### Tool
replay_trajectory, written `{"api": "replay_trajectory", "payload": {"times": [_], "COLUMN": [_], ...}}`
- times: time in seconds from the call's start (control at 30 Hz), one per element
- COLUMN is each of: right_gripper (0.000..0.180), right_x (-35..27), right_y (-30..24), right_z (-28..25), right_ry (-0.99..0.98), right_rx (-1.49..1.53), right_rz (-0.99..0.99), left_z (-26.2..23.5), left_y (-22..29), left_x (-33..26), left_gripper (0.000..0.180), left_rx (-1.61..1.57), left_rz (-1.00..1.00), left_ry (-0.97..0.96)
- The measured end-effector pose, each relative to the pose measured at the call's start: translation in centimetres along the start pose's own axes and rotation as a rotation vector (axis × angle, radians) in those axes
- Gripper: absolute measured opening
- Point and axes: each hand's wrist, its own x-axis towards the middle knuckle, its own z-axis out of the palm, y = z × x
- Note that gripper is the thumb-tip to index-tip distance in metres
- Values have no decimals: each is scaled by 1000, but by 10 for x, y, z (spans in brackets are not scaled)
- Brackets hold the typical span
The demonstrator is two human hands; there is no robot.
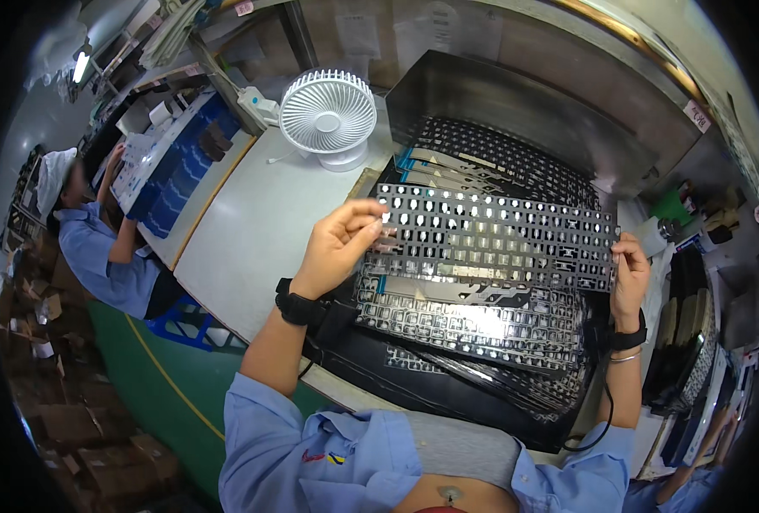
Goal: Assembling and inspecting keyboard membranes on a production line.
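Perforated plate (490, 224), one, dark, thin, oblong, with rows of square openings; held raised over a pile of similar grids (473, 329), its long sides running from 9 to 3 o'clock, tipped slightly down toward 3. Left hand (341, 244): mostly closed, thumb and fingers drawn together, pinching the plate's edge at 9 o'clock. Right hand (632, 274): partly curled, grasping the edge at 3 o'clock, thumb toward the near face, some fingers hidden. Black wristbands, two, one per wrist. Grids: shiny, layered, lying at 6 o'clock from the plate. Metal panel (533, 111), one, upright, grey, at 12 o'clock. Fan (326, 124), one, white, round, at 10 o'clock, standing on the pale surface (234, 231).
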Motion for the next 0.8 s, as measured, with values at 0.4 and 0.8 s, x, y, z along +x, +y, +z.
{"api": "replay_trajectory", "payload": {"times": [0.4,0.8], "right_gripper": [23,37], "right_x": [-1,25], "right_y": [-16,-15], "right_z": [4,2], "right_ry": [-3,-159], "right_rx": [89,233], "right_rz": [267,560], "left_z": [4,2], "left_y": [-1,3], "left_x": [5,6], "left_gripper": [34,32], "left_rx": [-21,23], "left_rz": [-201,-147], "left_ry": [89,195]}}
